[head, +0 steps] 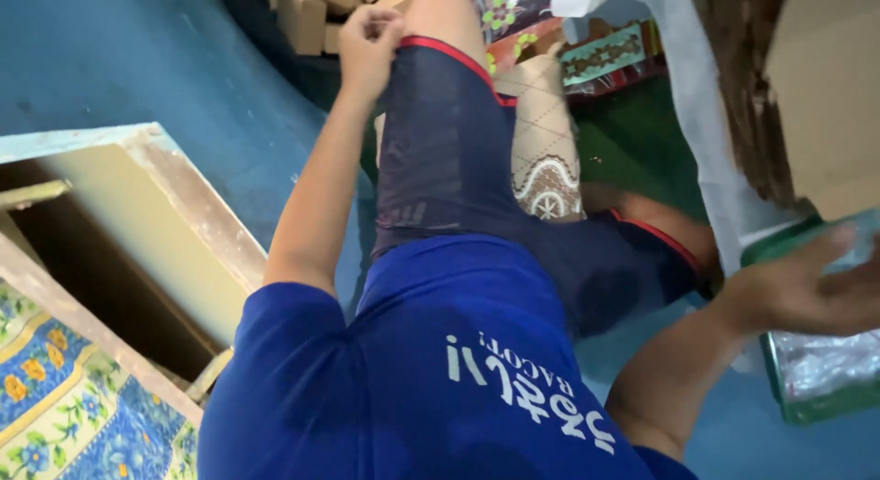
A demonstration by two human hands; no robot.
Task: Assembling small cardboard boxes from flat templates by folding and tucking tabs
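- Left hand (pixel 368 42) pinched shut on shorts hem (pixel 431 47) at raised knee.
- Right hand (pixel 807 287) spread flat on green-rimmed wrapped package (pixel 816 375), frame's right edge.
- Blue floor (pixel 137 58) open left; wooden box (pixel 147 223) nearby.

We see a blue short-sleeved shirt (pixel 431 370) of smooth, slightly shiny fabric, its sleeves ending above the elbows. White printed lettering (pixel 532 388) runs across the front, appearing upside down from our viewpoint. Below it we see dark navy shorts (pixel 449 150) in a thin, faintly sheer material with subtle tonal panels, each leg opening finished with a narrow red trim (pixel 458 60); the same red edge shows on the other leg (pixel 655 237). Both forearms are bare, as are the knees. The left hand (pixel 367 44) and the right hand (pixel 807 283) carry no rings, watch or gloves that we can make out.
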